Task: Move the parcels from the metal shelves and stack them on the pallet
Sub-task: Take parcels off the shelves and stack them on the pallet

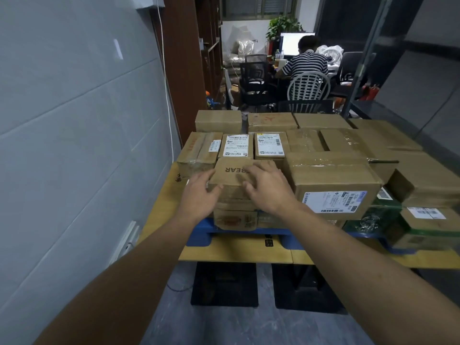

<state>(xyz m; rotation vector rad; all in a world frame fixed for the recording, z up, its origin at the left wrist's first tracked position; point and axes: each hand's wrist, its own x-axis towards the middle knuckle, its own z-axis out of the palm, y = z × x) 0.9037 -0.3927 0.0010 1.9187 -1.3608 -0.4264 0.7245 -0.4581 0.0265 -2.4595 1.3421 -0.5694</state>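
Both of the person's hands are on a small brown parcel [230, 173] printed with "BEAR" on its top. It sits on the near-left part of the stack, on top of other cartons, above the blue pallet [201, 235]. The left hand [199, 194] lies against the parcel's near-left corner, with fairly straight fingers along the left side and the thumb at the front edge. It presses rather than clasps. The right hand [266, 188] rests flat on the top, fingers spread and relaxed, closed around nothing.

Just beside the parcel on the right stands a larger carton [331, 176] with a white label on its front face. Behind it are two label-topped boxes [236, 145] side by side, with more brown cartons beyond. The pallet rests on a yellow board [236, 250]. Green-wrapped packs [373, 217] sit low at the right. Far back, a person in a striped shirt [306, 67] sits at a desk.
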